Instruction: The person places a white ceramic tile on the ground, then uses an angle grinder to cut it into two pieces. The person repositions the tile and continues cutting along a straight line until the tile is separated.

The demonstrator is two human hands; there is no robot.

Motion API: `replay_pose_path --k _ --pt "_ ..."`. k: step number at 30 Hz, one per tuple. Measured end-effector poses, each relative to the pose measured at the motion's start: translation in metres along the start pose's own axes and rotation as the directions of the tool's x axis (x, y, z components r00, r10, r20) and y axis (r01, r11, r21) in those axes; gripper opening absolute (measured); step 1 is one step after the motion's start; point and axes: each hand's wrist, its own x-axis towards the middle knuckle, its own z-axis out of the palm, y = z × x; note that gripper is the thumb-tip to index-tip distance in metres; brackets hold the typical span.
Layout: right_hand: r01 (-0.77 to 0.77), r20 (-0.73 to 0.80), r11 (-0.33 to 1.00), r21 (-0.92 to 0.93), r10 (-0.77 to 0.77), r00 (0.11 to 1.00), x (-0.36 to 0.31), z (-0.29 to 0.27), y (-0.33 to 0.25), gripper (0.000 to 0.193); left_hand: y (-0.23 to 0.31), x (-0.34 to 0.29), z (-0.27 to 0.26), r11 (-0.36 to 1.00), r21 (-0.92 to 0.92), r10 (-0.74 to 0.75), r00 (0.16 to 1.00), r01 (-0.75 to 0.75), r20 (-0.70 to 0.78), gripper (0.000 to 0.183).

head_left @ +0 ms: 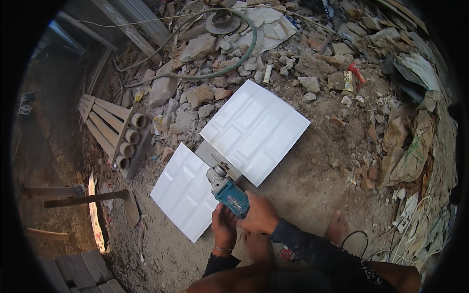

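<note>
A teal angle grinder point(231, 198) with a metal head points away from me, low over the gap between two white tiles. My right hand point(261, 213) is wrapped round its body from the right. My left hand point(224, 227) is at the grinder's left side, fingers curled against the body and partly hidden by it. The larger white tile point(256, 129), with a raised brick pattern, lies beyond and to the right. A smaller white tile point(185, 190) of the same pattern lies to the left. A flat grey piece point(209, 152) shows between them, near the grinder's head.
Stone rubble point(198, 95) and a green hose point(220, 73) lie beyond the tiles. At the left are bundled pipes point(115, 128) and a hoe-like tool point(88, 198). Crumpled sacks point(408, 141) line the right side. My bare foot point(337, 227) rests on the dirt.
</note>
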Motion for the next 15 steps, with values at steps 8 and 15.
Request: replay_pose_path --k 8,15 --pt "0.082 -0.262 0.994 0.067 -0.062 0.963 0.018 -0.074 -0.006 0.053 -0.061 0.034 0.014 0.936 0.349 -0.061 0.997 0.043 0.041 0.051" --pt "0.051 -0.469 0.997 0.057 -0.018 0.883 0.018 -0.134 0.012 0.043 -0.09 0.078 0.047 0.988 0.094 -0.109 0.984 0.123 -0.142 0.027"
